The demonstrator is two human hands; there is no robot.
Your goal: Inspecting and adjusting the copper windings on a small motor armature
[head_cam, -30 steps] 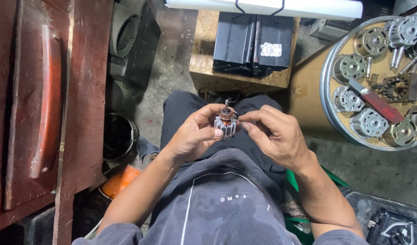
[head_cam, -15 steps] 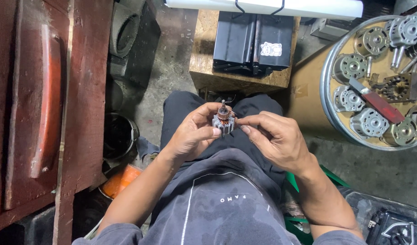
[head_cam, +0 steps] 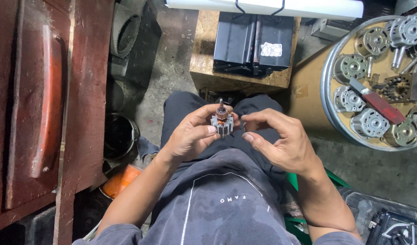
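A small motor rotor (head_cam: 223,121) with a grey slotted core, copper commutator and thin shaft stands upright over my lap. My left hand (head_cam: 190,136) is shut on it, thumb across the core's front and fingers behind. My right hand (head_cam: 281,143) hovers just right of the rotor, fingers curled and apart, with its thumb and forefinger close to the core but off it. Whether something thin lies between those fingertips is too small to tell.
A round metal tray (head_cam: 328,109) of several grey motor parts and a red bar sits at the right. Ahead stands a wooden block (head_cam: 204,68) bearing a black device. A red wooden bench (head_cam: 77,104) fills the left, with a black bucket (head_cam: 120,134) beside it.
My right hand has drawn back from the rotor to the right and opened. My left hand has kept the rotor and shifted it slightly.
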